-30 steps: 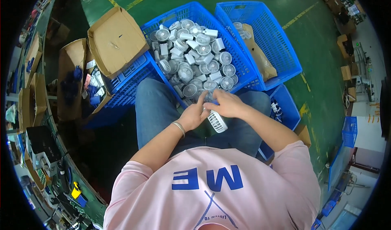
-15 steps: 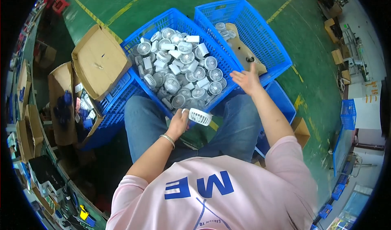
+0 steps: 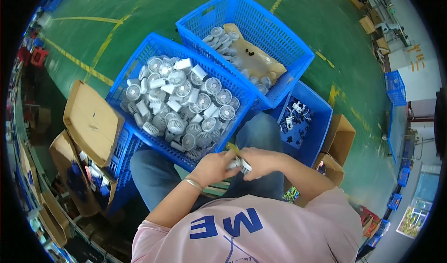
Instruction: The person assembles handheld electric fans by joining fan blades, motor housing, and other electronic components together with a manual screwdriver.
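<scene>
In front of my lap, my left hand [image 3: 214, 168] and my right hand [image 3: 264, 163] meet around a small white handheld fan [image 3: 245, 166]. Fingers of both hands close on it and hide most of it. A bit of its grille shows between them. Just beyond my hands stands a blue plastic crate [image 3: 132, 63] heaped with white and grey handheld fans [image 3: 177, 100]. The crate's near edge lies over my knees.
Behind it, a second blue crate [image 3: 274, 32] holds fans and a brown cardboard sheet [image 3: 265, 67]. At right, a blue bin [image 3: 320, 105] contains small dark and white parts, beside cardboard boxes [image 3: 342, 132]. An open carton [image 3: 91, 123] rests at left on another blue crate [image 3: 125, 163].
My right hand, open and stretched out beside the crates before, has come in to the fan that my left hand was holding alone. The view has shifted, showing more of the right-hand bin.
</scene>
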`<state>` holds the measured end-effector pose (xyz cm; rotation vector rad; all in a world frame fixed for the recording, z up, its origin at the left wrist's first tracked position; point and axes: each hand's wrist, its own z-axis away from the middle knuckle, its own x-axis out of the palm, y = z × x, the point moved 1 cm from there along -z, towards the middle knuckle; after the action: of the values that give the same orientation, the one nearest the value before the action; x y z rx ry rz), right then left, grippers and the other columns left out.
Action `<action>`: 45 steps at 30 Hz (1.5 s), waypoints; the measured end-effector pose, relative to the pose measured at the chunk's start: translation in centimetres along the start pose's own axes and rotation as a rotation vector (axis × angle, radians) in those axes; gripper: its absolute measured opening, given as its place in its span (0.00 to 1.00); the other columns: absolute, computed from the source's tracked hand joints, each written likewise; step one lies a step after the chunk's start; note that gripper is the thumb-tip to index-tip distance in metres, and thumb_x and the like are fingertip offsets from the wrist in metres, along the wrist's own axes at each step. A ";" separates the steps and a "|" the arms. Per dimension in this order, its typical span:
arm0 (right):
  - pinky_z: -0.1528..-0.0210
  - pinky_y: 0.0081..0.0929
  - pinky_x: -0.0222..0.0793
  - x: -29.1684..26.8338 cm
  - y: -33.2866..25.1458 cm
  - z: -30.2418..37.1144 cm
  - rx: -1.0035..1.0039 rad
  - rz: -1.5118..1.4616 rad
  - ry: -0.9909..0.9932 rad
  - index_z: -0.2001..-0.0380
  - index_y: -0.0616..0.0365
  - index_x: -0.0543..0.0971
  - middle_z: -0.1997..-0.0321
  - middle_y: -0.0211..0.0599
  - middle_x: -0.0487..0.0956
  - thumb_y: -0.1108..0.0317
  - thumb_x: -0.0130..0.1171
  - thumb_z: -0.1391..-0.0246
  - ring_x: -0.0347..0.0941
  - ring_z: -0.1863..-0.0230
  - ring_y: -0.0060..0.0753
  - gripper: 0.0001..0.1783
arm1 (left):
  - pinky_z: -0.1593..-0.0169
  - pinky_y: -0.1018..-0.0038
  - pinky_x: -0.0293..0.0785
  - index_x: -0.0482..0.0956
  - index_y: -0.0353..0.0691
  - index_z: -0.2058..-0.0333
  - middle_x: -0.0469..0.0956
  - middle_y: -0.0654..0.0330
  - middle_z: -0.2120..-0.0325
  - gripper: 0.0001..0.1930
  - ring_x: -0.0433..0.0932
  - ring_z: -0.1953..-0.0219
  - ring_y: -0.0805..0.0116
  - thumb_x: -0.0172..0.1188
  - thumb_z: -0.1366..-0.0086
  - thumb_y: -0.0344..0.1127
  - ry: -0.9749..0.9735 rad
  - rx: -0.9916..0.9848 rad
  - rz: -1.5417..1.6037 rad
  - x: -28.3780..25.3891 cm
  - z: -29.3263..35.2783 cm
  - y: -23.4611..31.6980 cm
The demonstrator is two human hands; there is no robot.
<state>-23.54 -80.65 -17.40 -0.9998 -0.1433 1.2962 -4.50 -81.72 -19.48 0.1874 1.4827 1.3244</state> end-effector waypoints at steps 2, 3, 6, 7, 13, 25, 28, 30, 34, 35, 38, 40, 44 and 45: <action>0.53 0.40 0.66 -2.6 1.0 0.4 0.001 0.109 0.028 0.59 0.61 0.72 0.60 0.50 0.71 0.59 0.66 0.70 0.68 0.54 0.50 0.31 | 0.59 0.58 0.72 0.67 0.43 0.51 0.75 0.47 0.62 0.26 0.75 0.62 0.45 0.62 0.46 0.46 -0.130 0.055 -0.091 -3.2 -2.3 1.3; 0.54 0.41 0.66 -5.2 1.8 0.8 0.010 0.155 0.133 0.61 0.59 0.74 0.60 0.48 0.73 0.59 0.67 0.71 0.69 0.55 0.49 0.29 | 0.55 0.59 0.70 0.65 0.44 0.48 0.71 0.45 0.56 0.28 0.72 0.57 0.45 0.62 0.46 0.45 0.065 0.067 -0.104 -4.1 -3.3 1.0; 0.53 0.40 0.66 -13.1 8.0 -0.5 0.233 0.058 0.633 0.64 0.57 0.77 0.60 0.44 0.75 0.59 0.69 0.73 0.70 0.55 0.50 0.27 | 0.46 0.59 0.63 0.60 0.33 0.45 0.64 0.40 0.48 0.29 0.65 0.47 0.43 0.58 0.42 0.38 0.493 -0.160 0.044 -4.9 -6.1 -4.7; 0.53 0.42 0.66 -15.4 10.9 -2.4 0.362 -0.018 0.755 0.61 0.58 0.75 0.58 0.47 0.75 0.59 0.67 0.69 0.70 0.54 0.51 0.27 | 0.47 0.60 0.64 0.61 0.31 0.46 0.67 0.40 0.51 0.27 0.66 0.49 0.42 0.57 0.41 0.36 0.550 -0.332 0.132 -4.7 -6.7 -7.1; 0.48 0.44 0.63 -18.0 35.6 -16.5 0.891 -0.075 0.752 0.52 0.63 0.72 0.49 0.52 0.71 0.55 0.65 0.62 0.67 0.49 0.56 0.33 | 0.50 0.57 0.65 0.65 0.30 0.52 0.69 0.39 0.57 0.24 0.68 0.55 0.39 0.58 0.44 0.38 0.273 -0.701 0.044 3.3 -4.9 -19.7; 0.43 0.44 0.61 -25.0 56.5 -37.4 0.658 0.351 0.553 0.45 0.56 0.67 0.42 0.55 0.63 0.69 0.52 0.52 0.63 0.44 0.55 0.27 | 0.46 0.55 0.59 0.62 0.35 0.52 0.60 0.39 0.54 0.32 0.61 0.51 0.39 0.66 0.58 0.33 0.228 -1.172 -0.166 8.4 -7.2 -23.7; 0.39 0.42 0.57 -26.5 56.9 -40.8 0.628 0.207 0.635 0.43 0.57 0.64 0.37 0.54 0.57 0.70 0.52 0.52 0.59 0.41 0.55 0.29 | 0.45 0.49 0.55 0.60 0.36 0.50 0.59 0.39 0.53 0.35 0.57 0.49 0.36 0.66 0.57 0.33 0.227 -1.207 -0.084 9.0 -6.1 -24.2; 0.36 0.39 0.54 -26.9 57.4 -42.8 0.619 0.064 0.761 0.41 0.57 0.61 0.35 0.53 0.53 0.70 0.52 0.51 0.55 0.37 0.54 0.31 | 0.44 0.49 0.54 0.57 0.37 0.48 0.57 0.37 0.52 0.37 0.57 0.48 0.35 0.66 0.57 0.33 0.339 -1.192 0.071 10.0 -5.2 -24.9; 0.37 0.42 0.54 -26.4 61.5 -45.9 0.400 0.047 0.980 0.40 0.53 0.60 0.32 0.53 0.47 0.70 0.54 0.54 0.50 0.34 0.53 0.34 | 0.43 0.52 0.52 0.54 0.34 0.47 0.53 0.37 0.50 0.39 0.55 0.48 0.37 0.64 0.57 0.29 0.252 -1.198 -0.008 11.0 -4.7 -25.3; 0.37 0.42 0.54 -26.3 62.3 -46.6 0.419 0.102 0.979 0.40 0.51 0.59 0.33 0.53 0.49 0.68 0.54 0.53 0.51 0.35 0.54 0.34 | 0.43 0.51 0.51 0.53 0.34 0.47 0.52 0.37 0.51 0.39 0.54 0.48 0.37 0.64 0.58 0.28 0.263 -1.209 0.001 11.3 -4.6 -25.6; 0.39 0.42 0.56 -25.9 63.3 -48.4 0.528 0.262 0.944 0.41 0.48 0.60 0.34 0.54 0.51 0.65 0.55 0.53 0.54 0.37 0.56 0.33 | 0.44 0.51 0.50 0.52 0.34 0.47 0.52 0.37 0.51 0.39 0.54 0.49 0.38 0.62 0.58 0.27 0.197 -1.303 0.028 11.2 -4.9 -25.3; 0.41 0.43 0.58 -25.6 63.3 -49.2 0.618 0.363 0.913 0.41 0.47 0.62 0.35 0.54 0.52 0.64 0.55 0.52 0.56 0.38 0.57 0.32 | 0.44 0.51 0.50 0.52 0.33 0.46 0.53 0.36 0.52 0.39 0.53 0.49 0.37 0.61 0.58 0.27 0.194 -1.324 0.032 10.9 -5.2 -25.1; 0.47 0.42 0.65 -26.4 62.9 -48.9 0.793 0.342 0.931 0.48 0.51 0.71 0.42 0.51 0.65 0.64 0.53 0.51 0.66 0.47 0.54 0.23 | 0.45 0.50 0.51 0.52 0.33 0.46 0.54 0.35 0.54 0.39 0.53 0.49 0.36 0.59 0.58 0.26 0.202 -1.296 0.009 10.9 -4.9 -25.3; 0.49 0.42 0.66 -26.6 63.0 -48.4 0.803 0.337 0.920 0.51 0.52 0.74 0.45 0.50 0.68 0.64 0.53 0.50 0.68 0.49 0.53 0.20 | 0.45 0.50 0.51 0.52 0.33 0.46 0.54 0.35 0.54 0.39 0.53 0.49 0.36 0.59 0.58 0.26 0.203 -1.299 0.016 11.0 -5.0 -25.3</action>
<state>-49.08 -132.96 -77.66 -0.8214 1.1986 0.9201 0.07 -86.35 -46.80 -0.7858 0.5225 2.0856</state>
